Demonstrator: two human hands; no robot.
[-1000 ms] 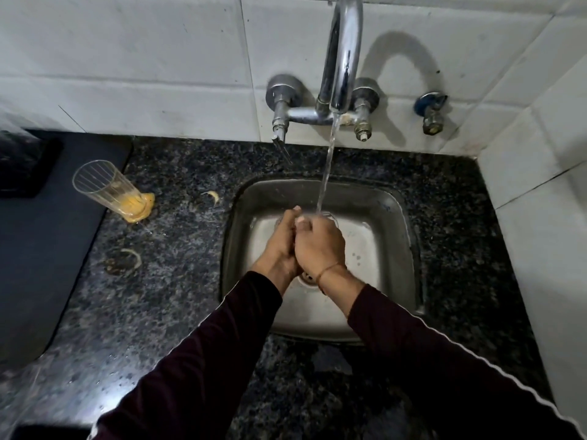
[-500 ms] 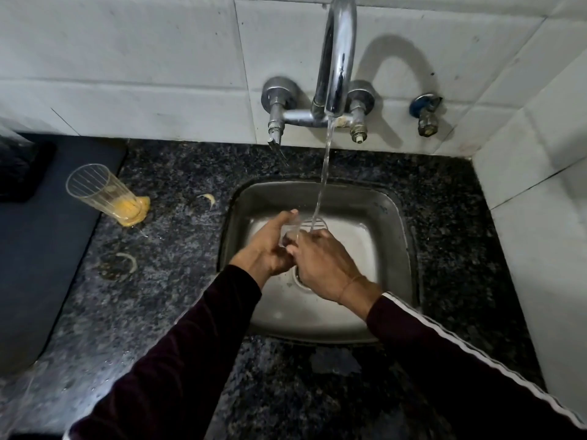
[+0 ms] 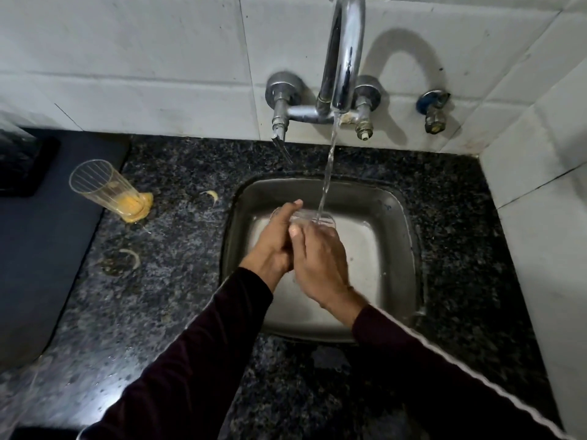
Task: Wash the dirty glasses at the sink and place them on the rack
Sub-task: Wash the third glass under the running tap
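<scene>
Both the left hand (image 3: 273,242) and right hand (image 3: 320,262) keep their grip clamped on a clear glass (image 3: 313,217) under running water (image 3: 327,173); a dirty glass (image 3: 104,188) stands at nine o'clock.

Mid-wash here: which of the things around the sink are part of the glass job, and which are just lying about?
Job:
- clear glass under the stream, held by left hand and right hand
- dirty glass standing on the counter
- tap, running
- sink

Lying about:
- peel scraps
- blue valve

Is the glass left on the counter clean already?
No, the glass on the counter has yellow residue in its bottom and a yellow spill around its base.
</scene>
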